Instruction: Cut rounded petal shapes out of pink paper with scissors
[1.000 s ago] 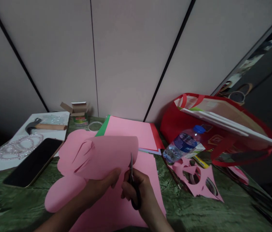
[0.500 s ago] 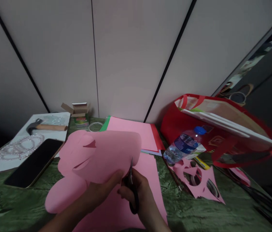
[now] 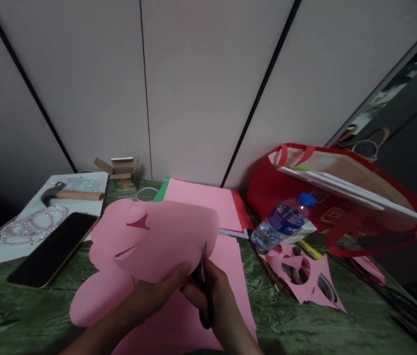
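A pink paper sheet (image 3: 178, 231) is raised above the table, its right end curving and its left side showing slits and rounded lobes. My left hand (image 3: 160, 291) grips its lower edge, thumb on top, other fingers hidden under the paper. My right hand (image 3: 215, 291) is closed around the black handles of a pair of scissors (image 3: 204, 286), whose blades meet the sheet near its right end. Beneath lie more pink sheets (image 3: 230, 276) on the table. A rounded pink paper piece (image 3: 100, 298) lies at the lower left, partly covered by the held sheet.
To the left are a phone (image 3: 53, 251), beaded strands (image 3: 34, 224), a hammer (image 3: 75, 194) and an opened small box (image 3: 123, 177). Right of the hands stand a water bottle (image 3: 280, 222) and a red bag (image 3: 267, 182). Cut pink scraps (image 3: 304, 276) lie nearby.
The held paper has shifted slightly right. The scissors stay at its right end, and their blades look slightly more exposed. Both hands keep nearly the same place.
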`<state>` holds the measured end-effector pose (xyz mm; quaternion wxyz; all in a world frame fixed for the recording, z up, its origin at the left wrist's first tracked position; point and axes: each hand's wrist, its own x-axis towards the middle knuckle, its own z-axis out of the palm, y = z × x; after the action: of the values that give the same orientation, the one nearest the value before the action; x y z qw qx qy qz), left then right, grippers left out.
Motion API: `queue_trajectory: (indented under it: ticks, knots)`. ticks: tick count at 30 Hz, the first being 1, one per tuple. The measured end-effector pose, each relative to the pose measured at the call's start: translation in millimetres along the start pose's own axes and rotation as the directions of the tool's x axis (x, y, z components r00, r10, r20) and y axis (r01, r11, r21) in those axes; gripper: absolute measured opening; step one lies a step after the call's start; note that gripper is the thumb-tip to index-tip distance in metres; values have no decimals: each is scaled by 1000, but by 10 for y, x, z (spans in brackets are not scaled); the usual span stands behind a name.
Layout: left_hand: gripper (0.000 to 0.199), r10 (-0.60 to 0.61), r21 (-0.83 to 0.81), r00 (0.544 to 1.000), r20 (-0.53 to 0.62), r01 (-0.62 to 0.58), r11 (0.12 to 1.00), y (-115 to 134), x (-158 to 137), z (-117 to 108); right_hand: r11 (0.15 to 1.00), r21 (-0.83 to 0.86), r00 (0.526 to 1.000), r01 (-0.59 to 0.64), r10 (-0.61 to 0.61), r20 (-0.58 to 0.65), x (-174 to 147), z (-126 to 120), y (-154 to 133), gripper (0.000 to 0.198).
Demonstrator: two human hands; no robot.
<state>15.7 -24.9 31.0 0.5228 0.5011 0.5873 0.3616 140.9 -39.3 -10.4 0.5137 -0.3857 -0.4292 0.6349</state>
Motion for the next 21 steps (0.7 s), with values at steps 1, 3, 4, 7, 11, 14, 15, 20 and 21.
queue_trajectory:
  ticks: [1,3,4,7,11,14,15,20,21]
  knots:
    - [24,-13,7,1000,12,13,1000,5,-2,-2,1000,-1,1000,3,-3,-3,1,-1,7,36]
    - [24,-21,4,999,26,21,1000,13,-5,-5,1000,3,1000,8,-8,-3,2,0,15,34]
    - [23,-18,-5,1000,24,18,1000,14,-6,-6,1000,7,1000,9,-9,-1,1,0,16,33]
    - [22,-14,-21,1000,-5,13,1000,5,-6,-4,1000,14,1000,7,-7,5,-5,1,10,31]
    - [25,-5,-56,999,-42,3,998,-8,-3,6,1000,-26,1000,16,-17,-17,1,-2,12,31]
    - [21,3,-67,998,-58,-7,998,-6,2,11,998,-55,1000,14,-15,-21,15,-7,23,32]
    - [19,7,-65,999,-53,-10,998,-7,4,10,998,-63,1000,11,-12,-18,19,-8,27,32]
    - [21,14,-66,1000,-20,-15,998,-40,27,-4,998,-66,999,-9,6,-34,18,-9,36,33]
    - [21,2,-64,1000,-20,-3,998,-45,29,-7,997,-72,999,-14,11,-40,15,-7,36,33]
